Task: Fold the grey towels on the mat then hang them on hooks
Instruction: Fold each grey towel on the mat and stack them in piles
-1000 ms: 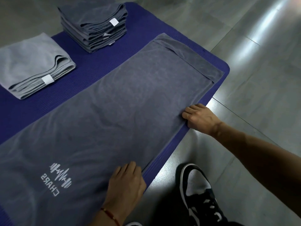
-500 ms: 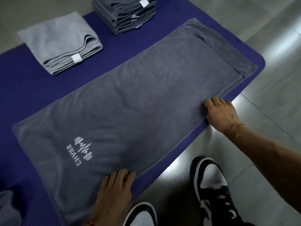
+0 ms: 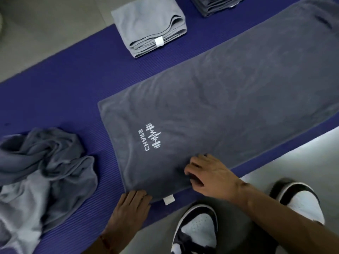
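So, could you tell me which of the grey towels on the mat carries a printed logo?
The dark grey towel spread flat under both hands; white logo near its left end. The folded light one, the stack and the crumpled pile show none.

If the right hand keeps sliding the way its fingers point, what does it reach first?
The right hand points left-up across the spread dark grey towel; the first thing in line looks to be the white embroidered logo, though the frame is blurred.
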A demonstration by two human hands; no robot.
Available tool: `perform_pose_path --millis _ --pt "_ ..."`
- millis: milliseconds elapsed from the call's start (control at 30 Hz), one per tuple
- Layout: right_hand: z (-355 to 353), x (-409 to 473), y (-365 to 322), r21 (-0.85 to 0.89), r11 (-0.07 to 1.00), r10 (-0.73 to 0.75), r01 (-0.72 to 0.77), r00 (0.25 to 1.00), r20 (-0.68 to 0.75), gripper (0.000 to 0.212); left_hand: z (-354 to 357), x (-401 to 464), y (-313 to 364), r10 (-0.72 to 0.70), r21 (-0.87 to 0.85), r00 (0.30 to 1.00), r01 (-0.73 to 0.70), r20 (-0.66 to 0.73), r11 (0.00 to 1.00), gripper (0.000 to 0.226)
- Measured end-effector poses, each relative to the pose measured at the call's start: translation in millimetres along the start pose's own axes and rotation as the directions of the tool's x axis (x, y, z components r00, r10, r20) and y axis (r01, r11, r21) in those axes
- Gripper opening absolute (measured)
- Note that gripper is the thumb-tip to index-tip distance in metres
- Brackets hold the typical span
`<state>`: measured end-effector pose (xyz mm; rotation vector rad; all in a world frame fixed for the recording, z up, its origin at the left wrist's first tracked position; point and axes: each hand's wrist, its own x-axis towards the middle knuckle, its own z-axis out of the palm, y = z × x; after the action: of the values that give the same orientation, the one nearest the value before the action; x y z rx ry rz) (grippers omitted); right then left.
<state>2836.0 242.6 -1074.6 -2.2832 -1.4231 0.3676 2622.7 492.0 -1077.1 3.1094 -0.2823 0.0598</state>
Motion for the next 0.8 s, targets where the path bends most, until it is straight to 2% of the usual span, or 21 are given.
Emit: perform_pose_path --millis 67,167,300,367,500,567,667,733,800 --pt "4 0 -3 -0.003 1.0 -0.03 0.03 0.999 0.038 0.021 -4 -4 -4 -0.037 -0.006 0.999 0.037 0.003 0.999 0.047" --pt "8 3 -4 -0.031 0.998 -0.056 0.058 0.996 0.065 0.022 -5 -13 -12 -0.086 -0.049 0.996 0.086 -0.001 0.995 0.052" --pt "10 8 -7 0.011 1.0 0.012 -0.012 1.0 0.015 0.015 -4 -23 -29 -0.004 -0.162 1.0 0.002 -0.013 0.987 0.036" --pt "9 10 -12 0.016 0.997 0.075 -0.075 0.997 0.008 0.015 -7 -24 -33 0.061 -0.158 0.998 -0.063 -0.012 0.985 0.036" --pt "4 14 -27 0.062 0.989 0.135 -0.136 0.991 0.027 0.016 -17 -17 -31 0.093 -0.097 0.995 -0.096 -0.031 0.991 0.01" --pt "4 20 -40 0.122 0.986 0.105 -0.114 0.992 0.072 0.024 -28 -6 -24 -0.023 -0.163 0.996 0.008 -0.086 0.987 0.008" --pt "8 40 -71 0.236 0.97 0.029 -0.06 0.991 0.131 0.039 -53 28 -19 -0.227 -0.323 0.968 0.182 -0.106 0.929 0.011" --pt "12 56 -91 0.384 0.915 0.077 -0.124 0.988 0.136 0.043 -62 55 -22 -0.25 -0.403 0.964 0.193 -0.094 0.895 0.013" --pt "11 72 -104 0.503 0.838 0.206 -0.209 0.977 0.063 0.037 -70 85 -29 -0.227 -0.508 0.971 0.158 -0.076 0.847 0.018"
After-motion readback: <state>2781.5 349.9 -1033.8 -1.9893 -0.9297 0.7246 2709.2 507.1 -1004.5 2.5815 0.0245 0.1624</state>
